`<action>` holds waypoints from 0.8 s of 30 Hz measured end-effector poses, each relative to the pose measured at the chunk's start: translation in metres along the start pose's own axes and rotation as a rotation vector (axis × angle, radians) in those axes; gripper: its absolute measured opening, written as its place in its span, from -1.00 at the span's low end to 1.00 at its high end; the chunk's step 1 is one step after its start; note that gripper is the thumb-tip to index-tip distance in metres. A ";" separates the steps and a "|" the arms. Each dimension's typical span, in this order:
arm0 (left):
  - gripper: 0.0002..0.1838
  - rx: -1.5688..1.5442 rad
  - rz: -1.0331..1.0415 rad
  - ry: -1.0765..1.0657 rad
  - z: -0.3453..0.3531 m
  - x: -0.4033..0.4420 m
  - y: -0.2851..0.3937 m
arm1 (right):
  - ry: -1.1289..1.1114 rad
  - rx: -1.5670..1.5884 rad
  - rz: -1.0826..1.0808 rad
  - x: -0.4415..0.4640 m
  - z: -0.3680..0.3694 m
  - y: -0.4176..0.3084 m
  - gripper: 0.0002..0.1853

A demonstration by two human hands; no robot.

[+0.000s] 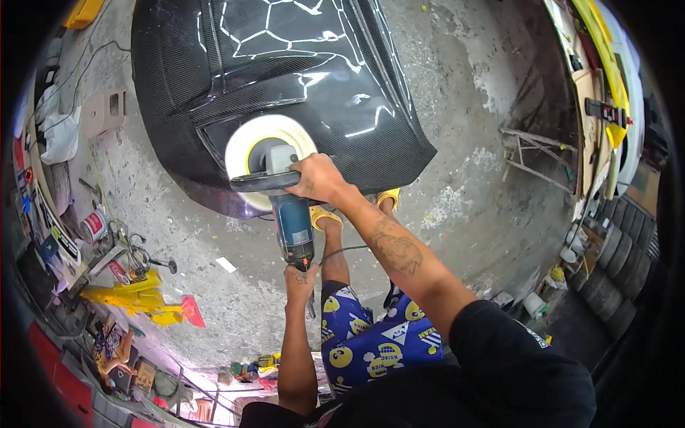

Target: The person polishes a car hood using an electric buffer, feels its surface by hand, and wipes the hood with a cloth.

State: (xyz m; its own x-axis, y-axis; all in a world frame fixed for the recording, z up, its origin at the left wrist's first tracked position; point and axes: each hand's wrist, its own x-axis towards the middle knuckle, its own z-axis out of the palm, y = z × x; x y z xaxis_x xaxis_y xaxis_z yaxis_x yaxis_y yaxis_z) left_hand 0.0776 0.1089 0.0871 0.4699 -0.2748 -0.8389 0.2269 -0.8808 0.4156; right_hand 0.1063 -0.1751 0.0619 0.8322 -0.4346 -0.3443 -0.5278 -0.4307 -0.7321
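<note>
A blue electric polisher (292,221) with a round white-and-yellow buffing pad (246,146) is over the near edge of a glossy black carbon-weave car hood (342,107). The pad looks laid against the surface, though its underside is hidden. With fingers wrapped round it, my right hand (317,178) grips the black front handle (250,182). My left hand (300,282) is closed at the rear end of the polisher; its fingers are partly hidden. A dark power cord (349,250) trails off to the right of the tool.
The concrete floor (457,235) surrounds the hood. A beige stool (105,113) and a white bag (61,128) are at left, above a paint can (94,225) and yellow parts (135,296). On the right are a metal stand (539,157) and stacked tires (606,285).
</note>
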 end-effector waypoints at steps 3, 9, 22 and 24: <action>-0.74 -0.067 0.010 -0.002 0.008 -0.004 0.001 | -0.020 -0.039 0.013 -0.006 -0.010 0.002 -0.54; -0.59 -0.046 0.174 -0.166 0.051 -0.007 0.022 | 0.073 0.325 0.202 -0.077 -0.077 0.076 -0.59; -0.81 -0.144 -0.028 -0.147 -0.051 0.005 0.014 | 0.148 0.503 0.247 0.018 0.017 -0.007 -0.14; -0.80 -0.186 -0.094 -0.088 -0.060 -0.001 0.036 | 0.055 0.589 0.332 0.030 0.011 -0.022 0.02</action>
State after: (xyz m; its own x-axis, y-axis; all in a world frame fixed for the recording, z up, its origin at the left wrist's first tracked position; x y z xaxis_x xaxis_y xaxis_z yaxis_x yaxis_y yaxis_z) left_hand 0.1363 0.1002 0.1242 0.3650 -0.2341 -0.9011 0.4239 -0.8200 0.3847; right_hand 0.1452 -0.1696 0.0613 0.6242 -0.5156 -0.5869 -0.5601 0.2285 -0.7963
